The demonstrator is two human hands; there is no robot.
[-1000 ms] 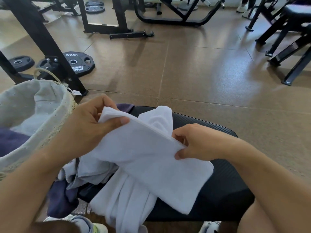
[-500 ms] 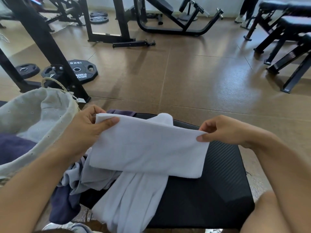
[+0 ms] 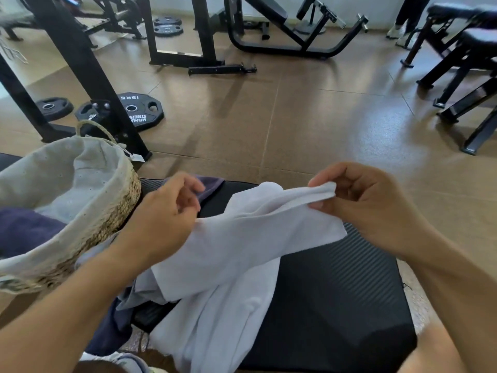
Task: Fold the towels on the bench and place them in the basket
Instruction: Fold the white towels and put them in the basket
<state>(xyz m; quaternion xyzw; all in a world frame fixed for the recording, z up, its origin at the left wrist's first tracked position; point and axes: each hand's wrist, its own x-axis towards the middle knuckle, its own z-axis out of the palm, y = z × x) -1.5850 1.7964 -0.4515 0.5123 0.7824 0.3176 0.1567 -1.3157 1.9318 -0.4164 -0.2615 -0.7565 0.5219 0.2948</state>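
Above the bench (image 3: 336,305), right hand (image 3: 368,208) pinches the white towel's (image 3: 242,246) corner; left hand (image 3: 164,219) grips its other end.

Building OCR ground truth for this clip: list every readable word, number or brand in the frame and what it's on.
"15KG": raised white characters on the black weight plate lying on the floor, upside down to the camera.
"HAMM... STRE...": brand lettering on the same plate, also upside down; its ends are cut off by the rack upright, so only partly readable.
Small tag hanging at the basket rim: too small to read.
Far plates: markings blurred.
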